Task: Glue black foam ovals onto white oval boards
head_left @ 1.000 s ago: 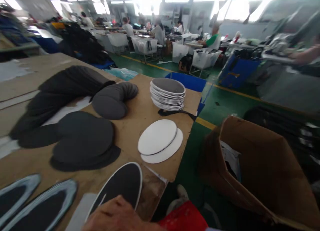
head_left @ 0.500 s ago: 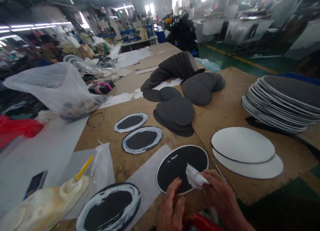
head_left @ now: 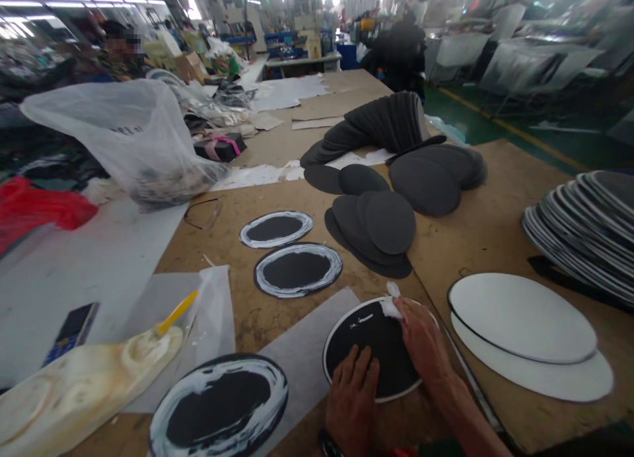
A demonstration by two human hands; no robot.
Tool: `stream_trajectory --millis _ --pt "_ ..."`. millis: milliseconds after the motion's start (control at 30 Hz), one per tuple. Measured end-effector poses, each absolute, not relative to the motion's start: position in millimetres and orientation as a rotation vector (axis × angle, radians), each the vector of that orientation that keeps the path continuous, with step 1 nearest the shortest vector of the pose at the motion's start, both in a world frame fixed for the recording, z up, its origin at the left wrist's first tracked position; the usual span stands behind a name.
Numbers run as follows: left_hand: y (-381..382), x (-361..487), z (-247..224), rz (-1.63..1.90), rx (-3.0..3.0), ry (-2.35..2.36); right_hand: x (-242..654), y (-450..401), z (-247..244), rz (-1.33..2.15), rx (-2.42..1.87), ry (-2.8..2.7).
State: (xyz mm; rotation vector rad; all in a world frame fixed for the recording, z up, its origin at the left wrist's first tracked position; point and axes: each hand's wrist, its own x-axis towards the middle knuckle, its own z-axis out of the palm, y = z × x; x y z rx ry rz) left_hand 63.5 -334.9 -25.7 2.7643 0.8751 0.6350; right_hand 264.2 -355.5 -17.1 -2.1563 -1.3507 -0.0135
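A black oval piece with a thin white rim [head_left: 389,341] lies in front of me, with small white smears near its far side. My left hand [head_left: 352,394] rests on its near left part, palm down with the fingers stretched out. At the far right edge, my right hand [head_left: 421,341] presses a crumpled white wipe [head_left: 390,306] against the surface. To the left lies a black oval with a brushed white ring [head_left: 270,394]. Two similar ringed ovals [head_left: 298,269] sit farther back. Partly under the work is a sheet of white paper [head_left: 307,338].
Dark grey ovals [head_left: 391,222] lie fanned and stacked behind. White ovals [head_left: 525,318] and a tall stack [head_left: 584,236] stand at the right. On the left are a yellow-handled brush [head_left: 178,312] on a cream container [head_left: 94,384], a phone [head_left: 72,331], glasses [head_left: 201,214] and a plastic bag [head_left: 133,133].
My right hand has moved the wipe away from me to the oval's far right edge. My left hand has come flatter onto the oval. The camera view has turned slightly left.
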Motion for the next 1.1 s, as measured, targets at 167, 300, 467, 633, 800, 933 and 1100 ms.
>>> stream_trajectory --millis 167,300,467,633,800,933,1100 --pt "-336.6 63.0 -28.6 0.638 2.738 0.865 243.5 -348.6 -16.7 0.094 -2.104 -1.479" --pt "-337.9 63.0 -29.2 0.692 2.706 0.896 242.0 -347.9 -12.9 0.145 -2.041 -1.558" --pt "-337.7 60.7 -25.2 0.619 2.718 0.861 241.6 -349.6 -14.7 0.197 -1.996 -1.553" --pt "-335.8 57.9 -17.9 0.522 2.787 0.812 239.1 -349.5 -17.1 0.203 -2.006 -1.531" --pt "-337.9 57.9 -22.0 0.561 2.736 0.824 229.8 -349.1 -15.7 0.233 -1.994 -1.552" --pt "-338.9 59.6 -25.8 0.593 2.698 0.838 220.6 -349.3 -14.1 0.297 -1.957 -1.538" --pt "-336.8 59.2 -23.5 0.476 2.724 0.803 211.8 -341.8 -4.2 0.669 -1.901 -1.227"
